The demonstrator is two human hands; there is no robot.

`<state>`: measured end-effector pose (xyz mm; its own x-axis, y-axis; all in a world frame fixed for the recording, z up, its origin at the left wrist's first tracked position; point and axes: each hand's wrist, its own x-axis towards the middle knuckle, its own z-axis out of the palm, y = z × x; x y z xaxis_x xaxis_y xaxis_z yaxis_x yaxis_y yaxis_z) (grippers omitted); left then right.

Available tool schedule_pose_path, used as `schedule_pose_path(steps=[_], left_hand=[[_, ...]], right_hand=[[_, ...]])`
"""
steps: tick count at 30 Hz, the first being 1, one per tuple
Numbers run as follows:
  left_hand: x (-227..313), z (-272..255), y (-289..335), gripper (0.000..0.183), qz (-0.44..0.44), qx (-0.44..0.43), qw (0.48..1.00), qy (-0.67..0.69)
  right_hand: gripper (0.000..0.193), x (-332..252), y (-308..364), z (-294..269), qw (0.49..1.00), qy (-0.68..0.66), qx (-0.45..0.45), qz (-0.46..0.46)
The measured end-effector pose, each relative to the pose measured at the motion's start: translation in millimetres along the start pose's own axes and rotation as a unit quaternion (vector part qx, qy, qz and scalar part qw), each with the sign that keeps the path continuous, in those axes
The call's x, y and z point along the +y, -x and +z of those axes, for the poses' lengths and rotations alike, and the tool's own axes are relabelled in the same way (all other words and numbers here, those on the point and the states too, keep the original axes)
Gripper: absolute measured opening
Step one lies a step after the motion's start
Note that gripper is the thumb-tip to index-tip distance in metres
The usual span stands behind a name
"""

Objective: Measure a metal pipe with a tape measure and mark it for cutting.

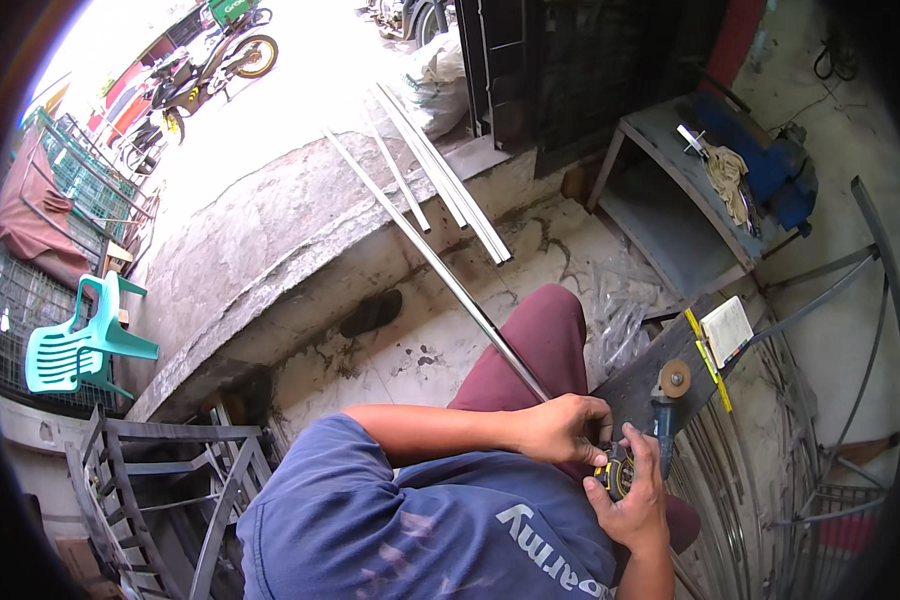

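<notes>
A black and yellow tape measure (618, 473) is gripped in my right hand (635, 495), its fingers and thumb around the case. Curled fingers close my left hand (562, 428) just beside it, and that thumb reaches the case; what those fingers pinch is hidden. A long shiny metal tube (450, 285) slants across my thigh, and its near end disappears under my left hand. Beyond my right hand an angle grinder (667, 395) with a brown disc lies on a dark metal plank.
A white notepad (727, 332) and a yellow strip (707, 360) lie past the grinder. More pale tubes (445, 180) rest across the concrete ledge (270, 270). At right stands a metal table (690, 190) with a cloth; at left, a green plastic chair (90, 340) and metal frames (170, 470).
</notes>
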<state>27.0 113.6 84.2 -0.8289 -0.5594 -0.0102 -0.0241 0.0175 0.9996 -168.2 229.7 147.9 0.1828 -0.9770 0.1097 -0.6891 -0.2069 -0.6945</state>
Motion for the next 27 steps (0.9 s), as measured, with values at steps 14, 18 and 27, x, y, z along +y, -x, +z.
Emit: schedule_pose_path(steps=[14, 18, 27], left_hand=[[1.3, -261.4, 61.7, 0.032, -0.009, 0.258, 0.921, 0.291], [-40.2, -370.0, 109.1, 0.014, -0.011, 0.558, 0.770, 0.309], [-68.9, -173.9, 77.2, 0.062, -0.196, 0.379, 0.853, 0.299]], right_hand=[[0.051, 128.0, 106.8, -120.7, 0.873, -0.052, -0.227, 0.428], [0.028, 166.8, 143.6, -170.5, 0.811, -0.028, -0.321, 0.489], [0.020, 118.2, 113.5, -116.5, 0.870, 0.077, -0.156, 0.462]])
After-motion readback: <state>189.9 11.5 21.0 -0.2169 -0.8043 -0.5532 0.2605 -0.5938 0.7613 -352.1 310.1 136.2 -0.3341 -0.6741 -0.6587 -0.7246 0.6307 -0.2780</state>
